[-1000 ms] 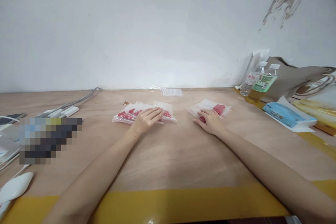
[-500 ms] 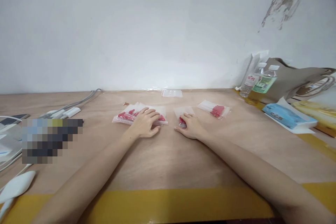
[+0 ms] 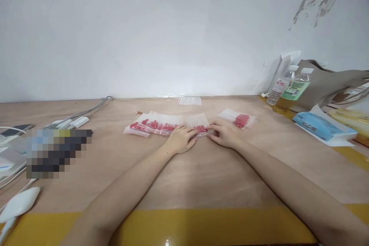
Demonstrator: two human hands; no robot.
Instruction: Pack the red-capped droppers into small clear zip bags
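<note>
A small clear zip bag [image 3: 198,120] with red pieces in it lies on the table between my hands. My left hand [image 3: 182,139] pinches the near left corner of this bag, where its zip edge lifts a little. At the near right corner, my right hand [image 3: 226,134] grips the same edge between thumb and fingers. To the left, several similar bags [image 3: 154,122] with red pieces overlap in a row, one partly behind my left hand. Another bag [image 3: 238,118] lies apart, beyond my right hand. What the red pieces are I cannot make out.
Flat clear bags [image 3: 190,101] lie by the wall. On the right stand two bottles [image 3: 296,86], a tissue pack [image 3: 324,125] and a grey-brown bag [image 3: 319,84]. Cables [image 3: 86,109] and a white plug-like object [image 3: 21,203] are at left. Yellow tape [image 3: 201,225] runs along the near edge.
My left hand has moved right, off the row of bags, to the single bag's corner. My right hand has shifted from on top of that bag to its right corner.
</note>
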